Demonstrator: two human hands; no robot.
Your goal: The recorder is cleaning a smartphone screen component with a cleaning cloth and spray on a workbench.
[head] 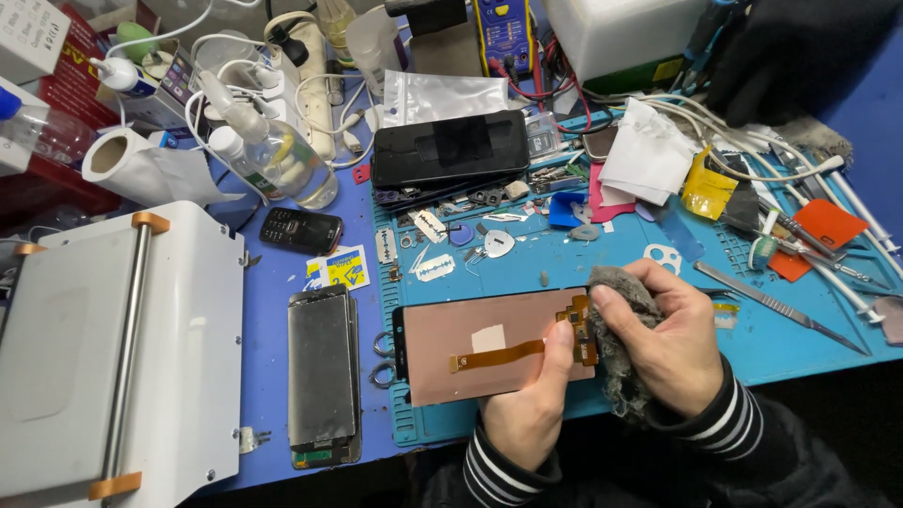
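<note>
A phone display panel [470, 353] lies face down on the blue work mat [640, 254], its copper-coloured back up, with an orange flex cable [499, 356] across it. My left hand [531, 409] grips the panel's near right edge, thumb pressed on the back beside the flex connector [581, 325]. My right hand [663, 343] holds a grey cloth [616, 362] bunched against the panel's right end.
A bare phone frame [323, 376] lies left of the panel, next to a white machine [113, 357]. A black phone [450, 149], small keypad phone [301, 230], clear bottle [273, 155], tweezers [781, 309], razor blades and small parts crowd the far side.
</note>
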